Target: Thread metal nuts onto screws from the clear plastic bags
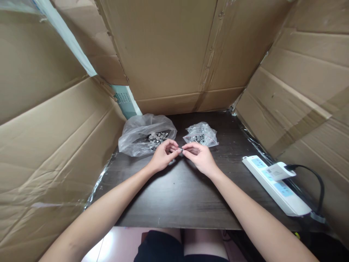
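Between the fingertips of both hands is a small metal piece (pixel 181 149), mostly covered by the fingers. My left hand (pixel 164 155) pinches it from the left, and my right hand (pixel 200 157) pinches it from the right. Just behind my left hand lies an open clear plastic bag (pixel 133 133) with many small round metal parts (pixel 156 137) in it. A smaller clear bag (pixel 211 135) holding short metal pieces (pixel 200 138) lies behind my right hand.
The dark wooden table (pixel 174 196) has cardboard walls (pixel 174 51) at its back and both sides. A white power strip (pixel 275 185) with a plugged-in white adapter (pixel 278 171) and black cable lies at the right edge.
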Motion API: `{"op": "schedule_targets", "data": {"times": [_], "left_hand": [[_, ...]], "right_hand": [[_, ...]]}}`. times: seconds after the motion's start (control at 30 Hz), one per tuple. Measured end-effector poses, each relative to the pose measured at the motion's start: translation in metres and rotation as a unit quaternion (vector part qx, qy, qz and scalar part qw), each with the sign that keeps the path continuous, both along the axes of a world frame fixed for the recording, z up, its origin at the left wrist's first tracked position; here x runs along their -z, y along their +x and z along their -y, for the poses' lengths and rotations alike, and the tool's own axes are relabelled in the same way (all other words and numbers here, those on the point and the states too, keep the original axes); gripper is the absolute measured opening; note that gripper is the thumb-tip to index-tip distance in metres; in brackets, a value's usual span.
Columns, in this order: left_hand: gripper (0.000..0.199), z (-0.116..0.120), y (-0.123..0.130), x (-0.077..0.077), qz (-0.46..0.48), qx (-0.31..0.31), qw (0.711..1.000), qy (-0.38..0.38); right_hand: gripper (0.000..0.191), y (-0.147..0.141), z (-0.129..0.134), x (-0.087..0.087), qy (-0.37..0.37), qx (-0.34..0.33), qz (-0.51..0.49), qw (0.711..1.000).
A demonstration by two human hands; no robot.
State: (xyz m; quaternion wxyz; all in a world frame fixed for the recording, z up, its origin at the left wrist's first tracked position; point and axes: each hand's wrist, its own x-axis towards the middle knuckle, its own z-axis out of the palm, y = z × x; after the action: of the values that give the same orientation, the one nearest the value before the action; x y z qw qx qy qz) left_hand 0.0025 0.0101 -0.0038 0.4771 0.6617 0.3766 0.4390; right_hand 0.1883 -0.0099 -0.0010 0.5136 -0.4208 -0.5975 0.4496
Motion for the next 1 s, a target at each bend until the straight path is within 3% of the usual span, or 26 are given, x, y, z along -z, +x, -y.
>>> {"op": "schedule_targets", "data": {"times": [0.37, 0.8, 1.0], "left_hand": [[0.040, 0.0012, 0.0003, -0.0017, 0.022, 0.023, 0.999, -0.034], [0.035, 0.0022, -0.0004, -0.0002, 0.000, 0.019, 1.000, -0.007], [0.035, 0.0076, 0.0020, -0.0019, -0.008, 0.031, 0.999, 0.014]], "right_hand": [[0.005, -0.0018, 0.0064, -0.0080, 0.100, 0.017, 0.057, 0.993], [0.023, 0.0014, 0.0031, -0.0057, -0.013, -0.007, 0.064, 0.998], [0.034, 0.0000, 0.0037, -0.0078, 0.015, 0.041, 0.161, 0.986]]}}
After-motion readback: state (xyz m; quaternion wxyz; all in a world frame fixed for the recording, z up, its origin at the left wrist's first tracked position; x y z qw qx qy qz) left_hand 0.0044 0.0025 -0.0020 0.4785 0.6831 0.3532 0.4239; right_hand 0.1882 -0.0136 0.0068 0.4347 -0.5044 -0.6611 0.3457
